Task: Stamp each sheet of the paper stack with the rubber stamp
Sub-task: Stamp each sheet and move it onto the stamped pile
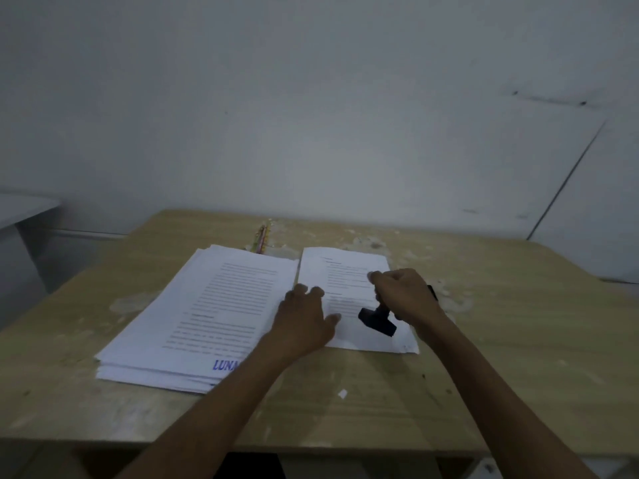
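A single view is given, taken from a wide-angle camera worn on the person's head. The scene is looked at forward and down, from above the near edge of the wooden table (pixel 484 340), which fills the lower half of the frame. The far half is taken up by a pale wall (pixel 311 115), against which the table's far edge is set. Both forearms are seen entering from the bottom edge, reaching away from the camera toward the middle of the table. The table is viewed from close by. Straight lines are bent toward the frame's edges by the lens. No second view is supplied, so nothing is shared.
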